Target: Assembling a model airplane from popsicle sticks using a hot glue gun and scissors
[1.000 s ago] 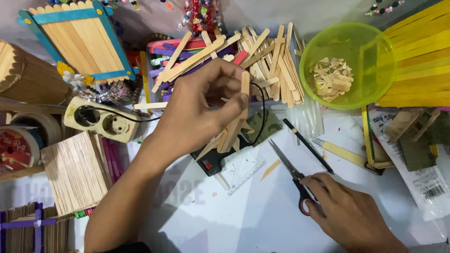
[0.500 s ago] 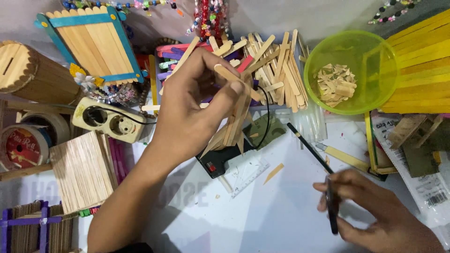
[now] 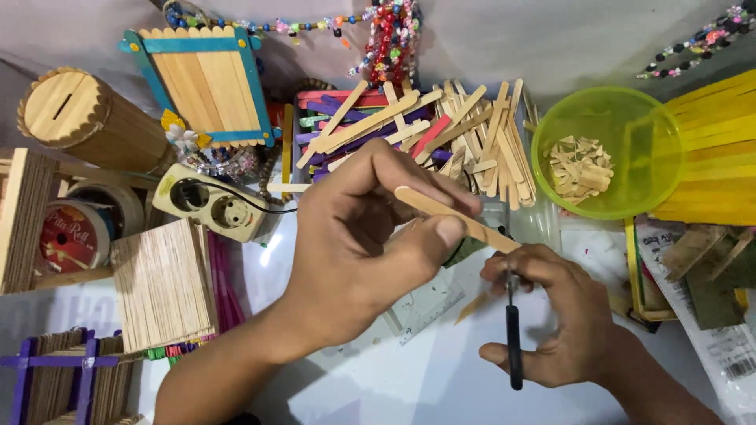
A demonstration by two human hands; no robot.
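Plain flat wooden craft stick [image 3: 453, 216], pale tan, is held above the white tabletop [image 3: 441, 386] in the head view, slanting down from upper left to lower right between the two hands. The left hand [image 3: 358, 244] pinches it, thumb underneath and fingers pressed together along its top edge. Its lower end reaches the right hand [image 3: 563, 315], whose fingers are curled shut around black-handled scissors [image 3: 513, 338]; the blades point up toward the stick, though whether they touch it cannot be told. Behind the hands lies a loose heap of plain and coloured wooden sticks [image 3: 441, 130], and to its right stands a translucent green plastic bowl [image 3: 630, 189] holding small cut wood pieces. A cream double power socket [image 3: 209, 206] with a black cord sits left of the left hand, near a stacked bundle of thin wooden sticks [image 3: 161, 283]. A clear plastic ruler [image 3: 429, 307] lies on the table below the hands.
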